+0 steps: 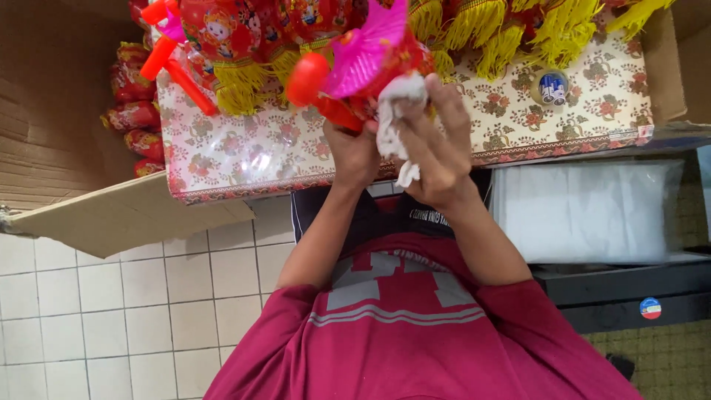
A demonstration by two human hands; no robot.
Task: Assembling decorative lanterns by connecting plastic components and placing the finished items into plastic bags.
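While the red and pink toy (348,70) was held up over the flowered tabletop (244,152), the left hand (354,152) gripped its red handle and the right hand (437,144) pressed a white cloth (396,115) against it. Yellow tassels (518,33) and red lanterns (237,33) crowded behind. A cardboard flap (126,215) jutted left. Both hands hid the toy's lower part.
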